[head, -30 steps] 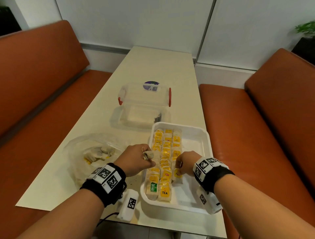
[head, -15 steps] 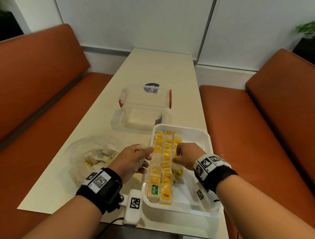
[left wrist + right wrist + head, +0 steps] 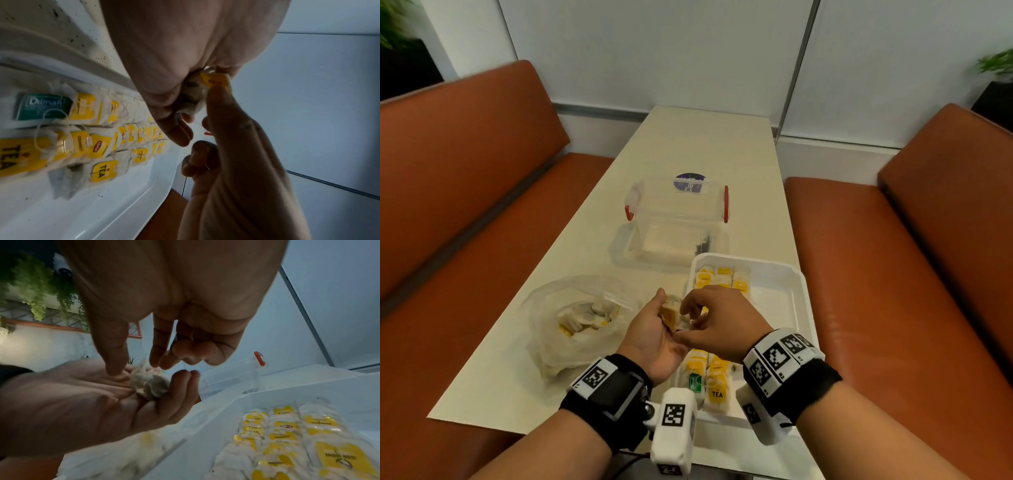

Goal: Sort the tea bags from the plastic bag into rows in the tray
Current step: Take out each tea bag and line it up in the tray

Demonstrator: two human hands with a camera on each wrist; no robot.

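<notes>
My left hand (image 3: 654,330) is palm up at the tray's left rim, its fingers curled round a crumpled tea bag (image 3: 670,316) with a yellow tag (image 3: 216,80). Above it, my right hand (image 3: 681,325) reaches down with thumb and index finger closing on that tea bag (image 3: 150,384); the index fingertip presses the tag. The white tray (image 3: 802,308) holds rows of tea bags (image 3: 717,380) with yellow tags, plus one green-tagged bag (image 3: 43,107) at the near end. The clear plastic bag (image 3: 571,329), with several tea bags inside, lies left of my hands.
A clear storage box with red latches (image 3: 678,209) and its lid (image 3: 667,246) stand just beyond the tray. The right half of the tray (image 3: 777,301) is bare. Orange benches flank the narrow table (image 3: 705,144).
My left hand has turned palm up with the tea bag in it. My right hand has left the rows in the tray and moved left onto that tea bag.
</notes>
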